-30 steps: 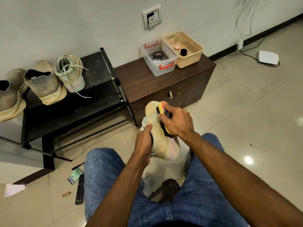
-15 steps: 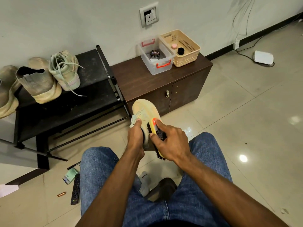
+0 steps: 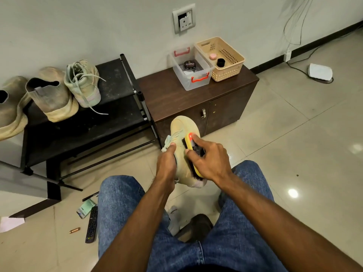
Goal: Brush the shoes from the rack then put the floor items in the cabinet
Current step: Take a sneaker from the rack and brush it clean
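Observation:
A pale beige sneaker is held up above my knees, toe pointing away. My left hand grips it at the collar and laces. My right hand grips a yellow brush with an orange tip, its dark bristles pressed against the sneaker's right side. On the black shoe rack at the left stand a matching sneaker with loose laces and two dusty tan boots. On the floor by my left leg lie a remote control, a small green packet, a pen and a copper-coloured item.
A dark wooden cabinet with shut doors stands right of the rack. On it sit a clear box with red handles holding a polish tin, and a beige basket. White paper lies far left. A white device with cable lies by the wall.
The brush went down the sneaker's side toward me, then back up toward the toe. The sneaker stays in my left hand.

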